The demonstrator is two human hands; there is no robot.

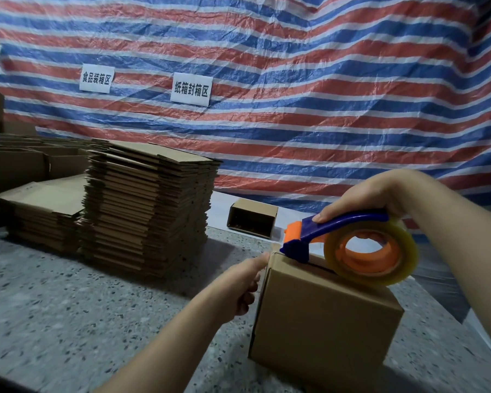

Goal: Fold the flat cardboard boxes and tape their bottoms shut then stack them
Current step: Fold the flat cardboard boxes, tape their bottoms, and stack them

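A folded brown cardboard box (323, 316) stands on the speckled table (68, 307) in front of me, its flaps closed on top. My right hand (363, 198) grips the blue handle of a blue and orange tape dispenser (360, 245) with a clear tape roll, its cutter end at the box's far left top edge. My left hand (244, 282) presses its thumb against the box's upper left side, the other fingers curled. A tall stack of flat cardboard boxes (148, 211) stands at the left.
A lower pile of flat boxes (43, 211) lies left of the tall stack, with more cartons behind. One small open box (253, 218) lies on its side near the striped tarp wall (295, 109). Two paper signs hang on the tarp.
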